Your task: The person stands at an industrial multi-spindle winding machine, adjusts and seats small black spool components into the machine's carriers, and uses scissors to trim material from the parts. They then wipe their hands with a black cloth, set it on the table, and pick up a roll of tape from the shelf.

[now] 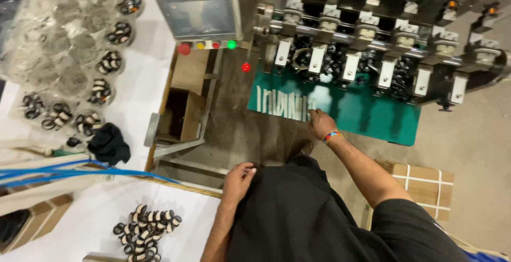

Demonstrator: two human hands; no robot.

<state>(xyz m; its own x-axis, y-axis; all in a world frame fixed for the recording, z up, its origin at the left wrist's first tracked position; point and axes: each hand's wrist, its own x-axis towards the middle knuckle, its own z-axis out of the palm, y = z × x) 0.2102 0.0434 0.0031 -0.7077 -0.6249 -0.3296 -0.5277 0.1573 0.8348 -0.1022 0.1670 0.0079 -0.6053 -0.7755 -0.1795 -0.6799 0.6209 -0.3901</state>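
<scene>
Factory floor — multi-station winding machine (pixel 383 54), control panel (pixel 198 14) with coloured buttons, trays of wound coils (pixel 109 62).

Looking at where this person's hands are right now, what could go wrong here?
The right hand reaches for the white strips on the green tray, just under the machine's row of clamps; fingers might get caught there. The wristband could perhaps snag. The left hand rests at the dark garment, so only one hand steadies the reach.
</scene>
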